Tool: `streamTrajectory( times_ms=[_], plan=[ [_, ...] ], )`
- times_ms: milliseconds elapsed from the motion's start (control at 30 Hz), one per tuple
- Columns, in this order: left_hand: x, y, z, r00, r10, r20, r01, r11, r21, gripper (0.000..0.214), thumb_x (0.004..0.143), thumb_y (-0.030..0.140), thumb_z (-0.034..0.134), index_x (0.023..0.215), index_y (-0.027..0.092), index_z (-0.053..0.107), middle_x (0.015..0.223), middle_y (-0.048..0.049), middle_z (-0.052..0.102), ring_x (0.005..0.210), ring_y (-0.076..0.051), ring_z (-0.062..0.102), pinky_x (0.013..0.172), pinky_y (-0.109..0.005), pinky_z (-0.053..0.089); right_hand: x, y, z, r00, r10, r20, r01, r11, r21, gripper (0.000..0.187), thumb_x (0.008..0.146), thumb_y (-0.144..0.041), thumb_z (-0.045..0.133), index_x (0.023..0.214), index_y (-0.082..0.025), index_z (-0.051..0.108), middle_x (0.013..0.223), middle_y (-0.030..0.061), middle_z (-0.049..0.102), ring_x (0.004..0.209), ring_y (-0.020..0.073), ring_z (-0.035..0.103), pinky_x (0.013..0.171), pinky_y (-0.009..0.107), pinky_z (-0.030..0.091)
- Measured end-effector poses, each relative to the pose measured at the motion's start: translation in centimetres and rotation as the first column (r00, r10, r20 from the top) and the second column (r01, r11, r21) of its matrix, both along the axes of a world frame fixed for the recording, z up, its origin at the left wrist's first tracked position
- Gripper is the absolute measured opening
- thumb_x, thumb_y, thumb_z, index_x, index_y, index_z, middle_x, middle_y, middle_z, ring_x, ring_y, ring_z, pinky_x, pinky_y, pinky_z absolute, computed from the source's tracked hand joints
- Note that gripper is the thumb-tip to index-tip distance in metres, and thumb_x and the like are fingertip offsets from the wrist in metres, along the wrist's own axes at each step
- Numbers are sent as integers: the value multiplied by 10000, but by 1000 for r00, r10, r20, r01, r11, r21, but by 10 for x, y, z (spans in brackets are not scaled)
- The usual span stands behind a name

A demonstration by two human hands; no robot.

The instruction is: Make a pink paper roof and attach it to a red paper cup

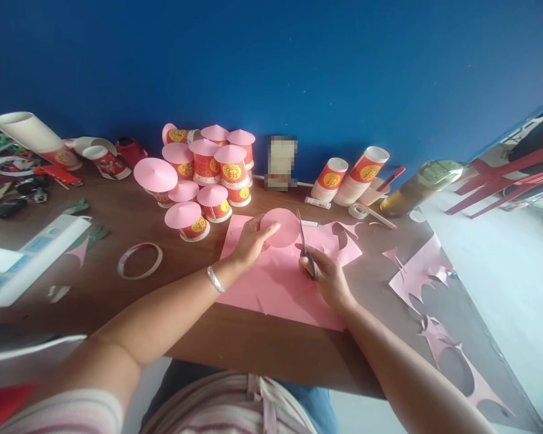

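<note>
My left hand pinches a pink paper circle over a pink paper sheet lying on the brown table. My right hand grips the handles of scissors, whose blades point up along the circle's right edge. A silver bracelet circles my left wrist. Behind the hands stands a pile of red paper cups with pink paper lids.
Stacked red cups and tape rolls lie at the back right. Pink paper offcuts are spread to the right. A paper ring, a white box and craft clutter lie to the left.
</note>
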State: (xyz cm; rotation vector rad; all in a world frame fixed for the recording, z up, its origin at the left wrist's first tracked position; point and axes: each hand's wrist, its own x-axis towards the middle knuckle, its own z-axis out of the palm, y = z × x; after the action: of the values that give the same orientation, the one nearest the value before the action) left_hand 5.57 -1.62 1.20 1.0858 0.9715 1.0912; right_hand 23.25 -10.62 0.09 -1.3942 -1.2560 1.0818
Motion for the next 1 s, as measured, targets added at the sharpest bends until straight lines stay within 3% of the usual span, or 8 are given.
streamTrajectory(
  times_ms=[133, 367, 600, 833, 1000],
  plan=[
    [-1, 1, 0, 995, -88, 41, 86, 995, 58, 374, 781, 489, 753, 1001, 188, 733, 876, -38, 728, 816, -205, 674, 701, -282, 522, -1, 0, 1, 1000, -5, -8, 5, 1000, -3, 358, 863, -438, 644, 1119, -216, 760, 598, -42, 529, 579, 133, 486, 596, 293, 452],
    [-3, 3, -1, 998, -49, 29, 50, 998, -28, 392, 760, 493, 785, 1023, 208, 731, 906, -37, 733, 858, -224, 682, 626, -257, 509, -1, 0, 0, 999, -3, -38, 2, 1000, -16, 397, 848, -437, 650, 1153, -203, 752, 591, -52, 512, 565, 125, 471, 580, 287, 433],
    [-3, 5, -2, 998, -56, 41, 55, 998, 29, 348, 768, 472, 784, 956, 183, 731, 833, -32, 705, 792, -193, 647, 659, -260, 504, -1, -1, 0, 999, 2, -43, -3, 1000, -18, 401, 855, -441, 647, 1151, -189, 747, 578, -57, 505, 553, 122, 469, 562, 282, 412],
    [-5, 3, -1, 999, -47, -18, 47, 998, -30, 393, 766, 513, 786, 985, 194, 719, 857, -27, 687, 788, -182, 640, 588, -231, 471, -3, -2, 4, 999, -1, -51, -1, 1000, -31, 359, 868, -411, 638, 1120, -174, 734, 568, -60, 510, 540, 117, 470, 527, 268, 399],
    [-5, 3, -2, 997, -71, 17, 72, 997, -42, 413, 762, 513, 792, 1009, 193, 708, 878, -34, 689, 768, -179, 640, 558, -227, 466, -1, -2, 2, 989, -84, -125, 95, 992, 85, 371, 938, -511, 617, 1098, -186, 696, 631, -41, 570, 556, 124, 500, 573, 288, 455]
  ],
)
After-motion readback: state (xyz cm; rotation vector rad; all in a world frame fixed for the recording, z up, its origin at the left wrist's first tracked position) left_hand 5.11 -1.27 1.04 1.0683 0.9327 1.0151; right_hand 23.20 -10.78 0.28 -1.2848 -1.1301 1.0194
